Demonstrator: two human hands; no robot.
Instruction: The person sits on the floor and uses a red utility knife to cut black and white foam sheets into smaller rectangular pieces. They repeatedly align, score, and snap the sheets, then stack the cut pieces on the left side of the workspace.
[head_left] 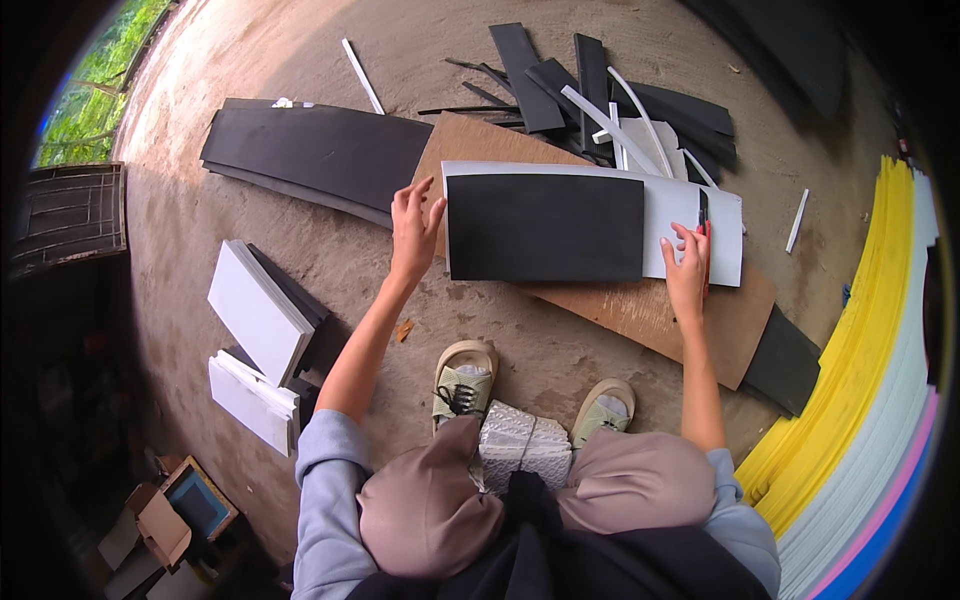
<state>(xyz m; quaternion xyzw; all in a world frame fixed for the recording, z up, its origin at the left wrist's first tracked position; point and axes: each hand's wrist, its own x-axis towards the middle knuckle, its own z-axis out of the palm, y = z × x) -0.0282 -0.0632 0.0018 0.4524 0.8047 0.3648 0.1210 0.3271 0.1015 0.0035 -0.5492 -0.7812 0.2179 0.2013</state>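
A black rectangular foam sheet [545,228] lies on a larger white sheet [715,262], its left end nearly level with the white one's. Both rest across a slanted brown plywood board [600,310]. My left hand [414,232] hovers at the left end of the sheets, fingers apart and empty. Over the right part of the white sheet is my right hand [686,268], its thumb and visible fingers spread. Along its outer side is a red and black utility knife [706,250]; whether the outer fingers touch it is hard to see.
Black foam strips [590,85] and white offcuts pile up beyond the board. A long black sheet stack [310,150] extends left. White blocks [262,310] stand near my left arm. Yellow sheets [850,340] are stacked at right. A silvery wrapped bundle [525,445] sits between my shoes.
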